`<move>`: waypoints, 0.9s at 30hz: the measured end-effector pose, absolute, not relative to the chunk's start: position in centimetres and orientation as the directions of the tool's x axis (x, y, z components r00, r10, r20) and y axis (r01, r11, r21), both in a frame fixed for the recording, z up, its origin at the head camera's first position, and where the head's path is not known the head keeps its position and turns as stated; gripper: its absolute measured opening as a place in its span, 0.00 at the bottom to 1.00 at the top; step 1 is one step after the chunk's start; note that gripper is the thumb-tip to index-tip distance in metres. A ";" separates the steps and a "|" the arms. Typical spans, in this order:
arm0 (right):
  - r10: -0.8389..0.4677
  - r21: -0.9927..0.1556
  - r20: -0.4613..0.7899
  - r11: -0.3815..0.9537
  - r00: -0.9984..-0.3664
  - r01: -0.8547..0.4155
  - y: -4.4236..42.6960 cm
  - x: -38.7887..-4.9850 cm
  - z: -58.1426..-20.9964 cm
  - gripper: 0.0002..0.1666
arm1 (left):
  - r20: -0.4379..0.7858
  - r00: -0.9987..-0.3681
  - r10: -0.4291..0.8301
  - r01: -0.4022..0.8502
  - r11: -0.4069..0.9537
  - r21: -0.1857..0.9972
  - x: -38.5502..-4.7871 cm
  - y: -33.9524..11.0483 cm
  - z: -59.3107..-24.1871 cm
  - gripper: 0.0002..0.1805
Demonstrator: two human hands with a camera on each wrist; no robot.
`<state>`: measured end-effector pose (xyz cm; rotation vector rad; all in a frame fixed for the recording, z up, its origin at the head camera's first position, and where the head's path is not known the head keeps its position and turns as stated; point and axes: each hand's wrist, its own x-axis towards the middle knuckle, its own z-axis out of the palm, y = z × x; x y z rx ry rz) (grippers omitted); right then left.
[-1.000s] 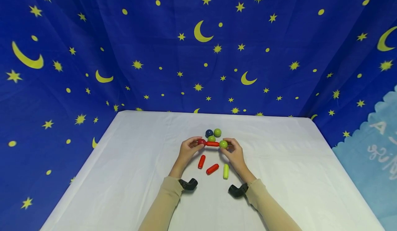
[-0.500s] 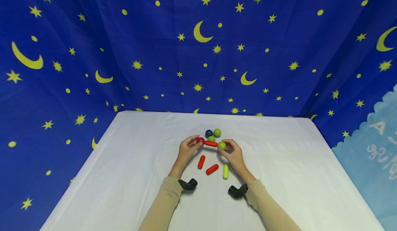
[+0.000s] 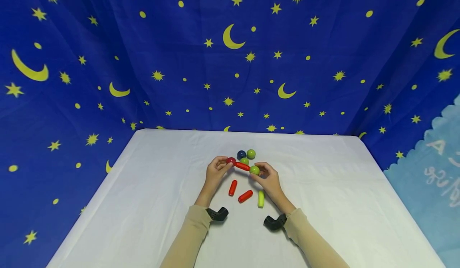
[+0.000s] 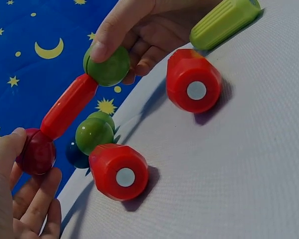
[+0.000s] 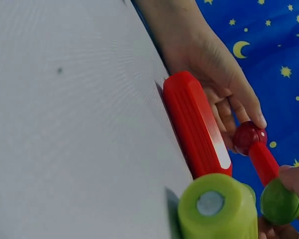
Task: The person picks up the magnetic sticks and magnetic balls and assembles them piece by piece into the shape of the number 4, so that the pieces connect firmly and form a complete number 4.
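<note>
Fingers (image 4: 46, 193) of my left hand (image 3: 214, 174) and right hand (image 3: 270, 180) pinch one ball-rod-ball assembly (image 3: 242, 166); three rods (image 3: 245, 196) (six o'clock), three balls (image 3: 251, 153) (twelve o'clock) remain loose.

We're getting bright, fairly even light in the head view, with the white tablecloth (image 3: 323, 188) looking palest; both wrist views are coming through dimmer and greyer; on the left wrist we're seeing soft shadows falling beside the loose red bars (image 4: 107, 172) and glints showing on a loose green ball (image 4: 95, 139); on the right, faint ripples are running across the cloth.
</note>
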<state>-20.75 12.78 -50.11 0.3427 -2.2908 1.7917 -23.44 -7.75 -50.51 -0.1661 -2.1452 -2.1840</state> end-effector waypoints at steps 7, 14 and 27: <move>-0.102 -0.911 0.344 0.203 -0.933 -0.359 12.8 -20.6 -50.2 0.23 | 0.133 -0.991 0.026 0.133 -0.008 0.991 -23.4 -7.7 -50.4 0.19; -0.114 -0.913 0.343 0.193 -0.932 -0.359 12.5 -20.5 -50.1 0.24 | 0.119 -0.992 0.034 0.118 -0.044 0.992 -23.5 -7.9 -50.5 0.21; -0.139 -0.907 0.353 0.190 -0.925 -0.375 12.3 -20.3 -50.1 0.25 | 0.111 -0.990 0.087 0.109 -0.032 0.994 -23.5 -7.9 -50.3 0.26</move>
